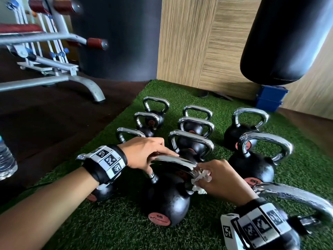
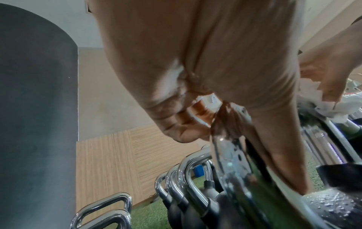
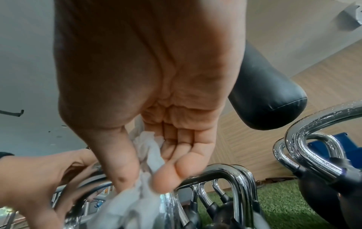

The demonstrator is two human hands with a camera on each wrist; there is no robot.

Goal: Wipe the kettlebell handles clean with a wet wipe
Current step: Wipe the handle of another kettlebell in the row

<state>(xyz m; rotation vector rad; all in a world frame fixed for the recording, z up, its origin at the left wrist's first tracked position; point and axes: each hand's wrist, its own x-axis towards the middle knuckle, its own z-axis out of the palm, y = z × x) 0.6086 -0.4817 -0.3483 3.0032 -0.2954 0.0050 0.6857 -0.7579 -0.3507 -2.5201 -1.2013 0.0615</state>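
A black kettlebell (image 1: 166,197) with a chrome handle (image 1: 173,162) stands on the green turf near me. My left hand (image 1: 146,154) grips the left end of that handle from above, fingers curled round the bar (image 2: 225,148). My right hand (image 1: 219,177) pinches a crumpled white wet wipe (image 1: 201,179) between thumb and fingers and presses it on the handle's right bend. In the right wrist view the wipe (image 3: 150,156) bunches round the chrome bar (image 3: 168,201). In the left wrist view the wipe (image 2: 317,99) shows at the right.
Several other chrome-handled kettlebells (image 1: 192,141) stand in rows on the turf (image 1: 117,228) behind and right of the held one. One wet handle (image 1: 295,195) lies close by my right wrist. A weight bench (image 1: 54,73), a hanging punch bag (image 1: 288,42) and a water bottle (image 1: 6,159) surround the mat.
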